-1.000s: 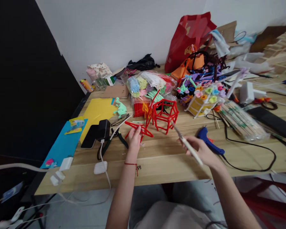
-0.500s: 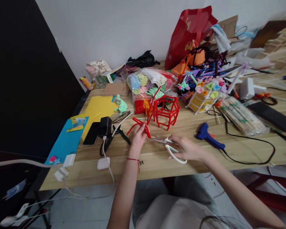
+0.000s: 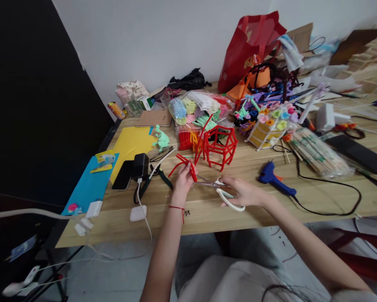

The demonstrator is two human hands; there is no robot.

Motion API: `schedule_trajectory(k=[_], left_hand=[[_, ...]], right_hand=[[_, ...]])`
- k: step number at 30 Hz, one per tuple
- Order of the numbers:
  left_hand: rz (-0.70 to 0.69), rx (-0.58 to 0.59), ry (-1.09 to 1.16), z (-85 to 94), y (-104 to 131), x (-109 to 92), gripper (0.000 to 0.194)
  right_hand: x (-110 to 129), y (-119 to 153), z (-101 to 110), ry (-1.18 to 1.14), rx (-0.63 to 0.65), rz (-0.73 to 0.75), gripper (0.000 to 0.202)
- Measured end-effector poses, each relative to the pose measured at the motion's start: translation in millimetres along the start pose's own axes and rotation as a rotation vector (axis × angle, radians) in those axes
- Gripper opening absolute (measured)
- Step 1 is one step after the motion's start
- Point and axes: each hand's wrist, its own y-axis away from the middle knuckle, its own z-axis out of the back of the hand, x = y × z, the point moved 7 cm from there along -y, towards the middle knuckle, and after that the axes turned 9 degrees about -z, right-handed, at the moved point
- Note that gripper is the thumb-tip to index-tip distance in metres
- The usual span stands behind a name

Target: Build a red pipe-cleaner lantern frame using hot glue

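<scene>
My left hand is closed on a bunch of red pipe cleaners, whose folded ends poke out on both sides of the fingers. White-handled scissors are in my right hand. Their blades are spread apart, with the tips by the red end next to my left fingers; I cannot tell whether they touch it. Just beyond the hands stands a red cage-like frame of pipe cleaners, upright on the table. Long red strands rise at its left side.
A blue glue gun with a black cord lies to the right, near packed wooden sticks. Left are a phone, pliers and a white earbud case. Bagged pipe cleaners and a red bag are behind.
The scissor blades have spread wider beside the red pipe cleaners. My right hand has shifted slightly left, and the view has moved a little. My left hand keeps its hold.
</scene>
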Motion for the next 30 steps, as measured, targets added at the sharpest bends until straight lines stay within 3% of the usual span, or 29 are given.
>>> schedule_trajectory(k=[7,17,30], left_hand=[[0.017,-0.027,0.007,2.9,-2,2,0.004],[0.05,0.006,-0.012,-1.2,1,6,0.004],[0.1,0.07,0.015,-4.7,2,13,0.002]], right_hand=[[4,1,-2,0.103,-0.012,0.04,0.059],[7,-1,-5,0.134,-0.043,0.06,0.057],[9,0,-7,0.179,-0.009,0.113,0.039]])
